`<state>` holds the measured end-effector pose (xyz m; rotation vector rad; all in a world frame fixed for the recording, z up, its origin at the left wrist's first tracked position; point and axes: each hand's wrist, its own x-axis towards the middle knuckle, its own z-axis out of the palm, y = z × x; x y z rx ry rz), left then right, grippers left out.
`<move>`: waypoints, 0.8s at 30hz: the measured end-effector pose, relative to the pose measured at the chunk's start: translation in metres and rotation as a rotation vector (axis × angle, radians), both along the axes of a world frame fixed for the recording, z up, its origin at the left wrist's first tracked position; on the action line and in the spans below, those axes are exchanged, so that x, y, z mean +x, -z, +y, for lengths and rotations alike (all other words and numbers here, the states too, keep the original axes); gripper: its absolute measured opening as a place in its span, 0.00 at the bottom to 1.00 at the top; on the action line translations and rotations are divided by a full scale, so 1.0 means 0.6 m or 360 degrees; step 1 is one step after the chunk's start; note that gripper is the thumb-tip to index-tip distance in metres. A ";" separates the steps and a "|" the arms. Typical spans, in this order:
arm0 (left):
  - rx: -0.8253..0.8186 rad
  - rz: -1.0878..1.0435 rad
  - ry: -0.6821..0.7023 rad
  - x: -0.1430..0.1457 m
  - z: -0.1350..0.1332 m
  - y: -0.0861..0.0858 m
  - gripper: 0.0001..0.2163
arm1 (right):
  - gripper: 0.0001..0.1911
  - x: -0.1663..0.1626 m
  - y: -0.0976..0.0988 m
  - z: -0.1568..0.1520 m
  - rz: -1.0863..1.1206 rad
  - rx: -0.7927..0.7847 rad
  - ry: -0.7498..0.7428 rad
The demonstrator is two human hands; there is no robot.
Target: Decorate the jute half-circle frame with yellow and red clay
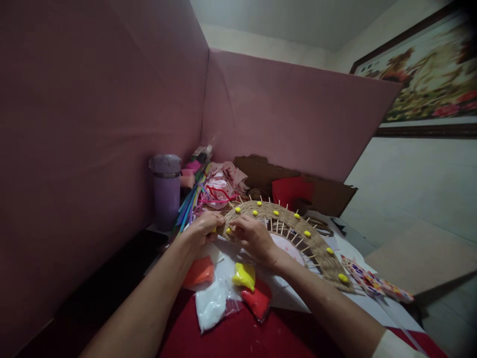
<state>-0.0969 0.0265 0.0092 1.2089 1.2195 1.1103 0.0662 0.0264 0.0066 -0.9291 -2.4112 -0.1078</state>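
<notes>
We have the left hand (pixel 207 227) closed on a yellow lump (pixel 213 229); the right hand (pixel 253 239) has bent fingers by the left end of the twine-woven arch (pixel 286 217), grip unclear to us. Arch lies beyond the yellow packet (pixel 244 274) and red packet (pixel 258 301), yellow dots (pixel 276 213) along it.

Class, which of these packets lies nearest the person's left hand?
The orange packet, pictured below the left hand; the white packet, yellow packet and red packet lie farther away.
</notes>
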 end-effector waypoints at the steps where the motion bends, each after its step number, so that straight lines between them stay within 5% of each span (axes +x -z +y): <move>1: -0.0002 -0.0005 -0.0007 0.000 0.000 0.000 0.05 | 0.10 0.001 0.000 0.000 -0.0012 -0.0009 -0.0011; 12: -0.0013 0.0011 -0.0021 -0.002 0.007 0.012 0.06 | 0.07 -0.005 0.003 0.006 -0.0132 0.0055 -0.0012; 18: -0.0093 0.0058 0.0015 -0.003 0.009 0.012 0.06 | 0.07 0.000 -0.001 -0.002 -0.0432 0.0466 -0.0111; 24: -0.0147 0.0060 0.0006 0.000 0.016 0.020 0.16 | 0.06 -0.003 -0.008 -0.008 -0.0806 0.0684 -0.0217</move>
